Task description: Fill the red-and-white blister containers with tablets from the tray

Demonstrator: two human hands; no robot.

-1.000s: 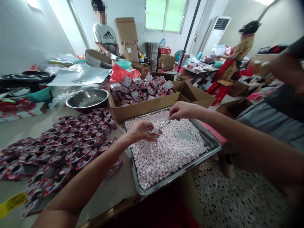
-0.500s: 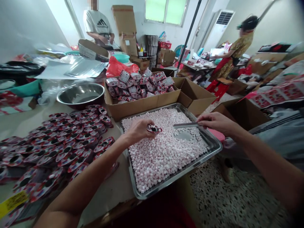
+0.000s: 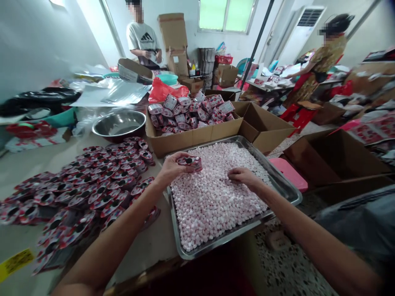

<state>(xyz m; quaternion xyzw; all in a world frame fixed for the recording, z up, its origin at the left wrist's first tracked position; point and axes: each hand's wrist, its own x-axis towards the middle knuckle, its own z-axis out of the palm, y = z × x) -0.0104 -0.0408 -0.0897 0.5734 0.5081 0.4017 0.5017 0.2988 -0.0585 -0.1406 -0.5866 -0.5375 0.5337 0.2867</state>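
My left hand (image 3: 171, 167) is closed around a small red and white printed packet (image 3: 197, 163) with a dark round opening on top. It is held above the left part of a metal tray (image 3: 182, 251). Small pale pink tablets (image 3: 203, 209) cover most of the tray. My right hand (image 3: 242, 176) is low over the tablets near the tray's middle, fingers pinched together. Only a thin dark edge of the metal strip shows at its fingertips; the rest is hidden. Many similar packets (image 3: 105, 193) stand in rows on the table left of the tray.
Behind the tray is a cardboard box (image 3: 194, 137) heaped with packets, beside a steel bowl (image 3: 119, 125). An open carton (image 3: 265, 123) and a pink stool (image 3: 288, 174) are at the right. Two people work farther back.
My right hand has moved left and down into the tablets, and the metal strip has turned nearly out of sight. My left hand has raised and tilted the packet. The camera view has shifted.
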